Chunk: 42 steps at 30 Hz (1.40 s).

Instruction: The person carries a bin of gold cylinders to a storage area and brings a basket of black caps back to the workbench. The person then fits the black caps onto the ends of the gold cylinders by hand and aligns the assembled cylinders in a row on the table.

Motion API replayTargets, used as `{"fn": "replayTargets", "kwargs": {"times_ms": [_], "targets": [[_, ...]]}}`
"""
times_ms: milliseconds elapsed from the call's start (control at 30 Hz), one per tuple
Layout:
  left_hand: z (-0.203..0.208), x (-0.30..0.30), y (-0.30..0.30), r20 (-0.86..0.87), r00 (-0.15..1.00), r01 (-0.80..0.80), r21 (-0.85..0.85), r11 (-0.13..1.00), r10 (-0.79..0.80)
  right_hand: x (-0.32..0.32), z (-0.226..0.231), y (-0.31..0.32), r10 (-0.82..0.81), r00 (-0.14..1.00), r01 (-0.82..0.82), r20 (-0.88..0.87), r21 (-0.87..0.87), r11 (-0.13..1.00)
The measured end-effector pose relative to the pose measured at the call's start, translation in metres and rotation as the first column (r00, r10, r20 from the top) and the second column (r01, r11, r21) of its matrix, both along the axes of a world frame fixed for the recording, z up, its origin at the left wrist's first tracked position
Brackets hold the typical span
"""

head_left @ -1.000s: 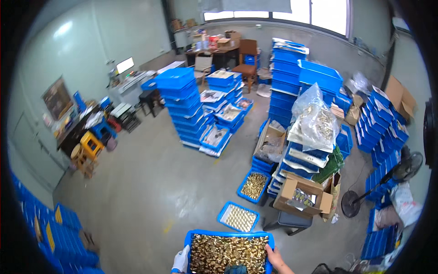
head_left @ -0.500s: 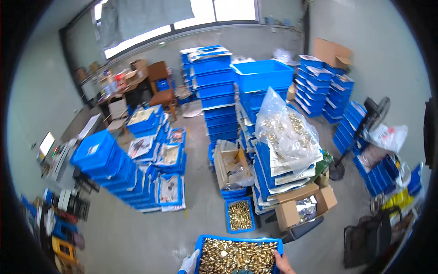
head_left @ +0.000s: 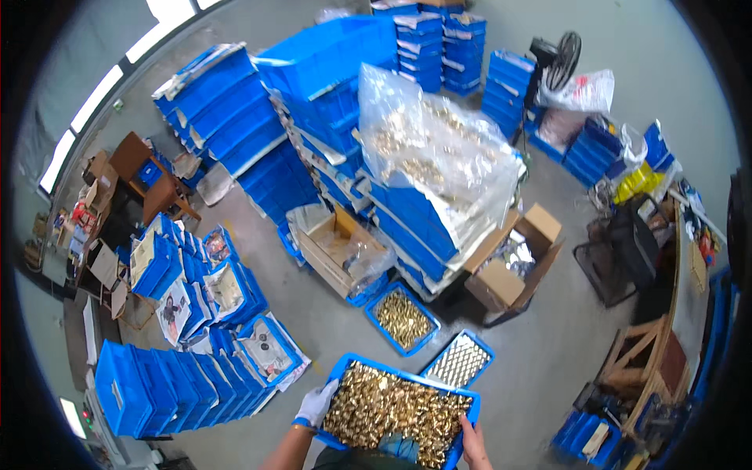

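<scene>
Between my two hands is a blue plastic tray (head_left: 473, 409) heaped with small shiny gold-coloured metal parts (head_left: 388, 403). My left hand (head_left: 315, 404), in a white glove, is closed on the tray's left end. At the right end my right hand (head_left: 474, 445) grips the rim, thumb on top and the other fingers mostly hidden. Just beyond the tray, on the floor, lies a smaller blue tray (head_left: 435, 334) of similar gold parts. Beside it a blue tray (head_left: 487, 362) holds rows of shiny pieces, partly behind the held tray.
Ahead stand tall stacks of blue crates (head_left: 262, 172), one topped by a clear plastic bag (head_left: 439, 149) of metal parts. Open cardboard boxes (head_left: 501, 282) sit nearby. More crate stacks (head_left: 157, 388) are at the left. A black fan (head_left: 560, 63) and wooden frame (head_left: 638, 352) stand right.
The view has turned right and moved closer to the stacks. Both hands keep hold of the tray, which shows more fully. The tray with rows of shiny pieces has come into sight.
</scene>
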<state>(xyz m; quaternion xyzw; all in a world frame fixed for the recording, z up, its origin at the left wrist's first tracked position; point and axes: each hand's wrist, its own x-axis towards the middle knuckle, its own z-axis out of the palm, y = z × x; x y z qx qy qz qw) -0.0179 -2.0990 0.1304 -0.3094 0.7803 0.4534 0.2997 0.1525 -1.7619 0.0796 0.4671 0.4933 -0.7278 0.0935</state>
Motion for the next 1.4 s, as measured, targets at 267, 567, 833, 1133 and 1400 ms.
{"fn": "replayTargets", "kwargs": {"times_ms": [267, 567, 833, 1133, 1400], "targets": [[-0.08, -0.071, 0.031, 0.072, 0.992, -0.115, 0.242, 0.963, 0.101, -0.047, -0.081, 0.016, -0.092, 0.988, 0.079, 0.122, 0.106, 0.991], [-0.201, -0.158, 0.038, -0.077, 0.997, -0.003, 0.214, 0.977, 0.019, -0.144, -0.172, 0.021, -0.219, 0.954, 0.171, 0.208, 0.224, 0.959], [-0.3, -0.233, 0.042, -0.132, 0.984, 0.142, 0.179, 0.973, -0.119, -0.188, -0.34, 0.009, -0.369, 0.928, 0.37, 0.053, 0.004, 0.929], [-0.483, -0.3, 0.052, -0.166, 0.904, 0.395, -0.033, 0.918, -0.395, -0.228, -0.481, -0.034, -0.588, 0.808, 0.589, 0.033, -0.022, 0.808], [-0.539, -0.353, 0.083, -0.236, 0.72, 0.616, -0.215, 0.757, -0.653, -0.241, -0.546, -0.06, -0.562, 0.827, 0.563, 0.003, -0.001, 0.827]]}}
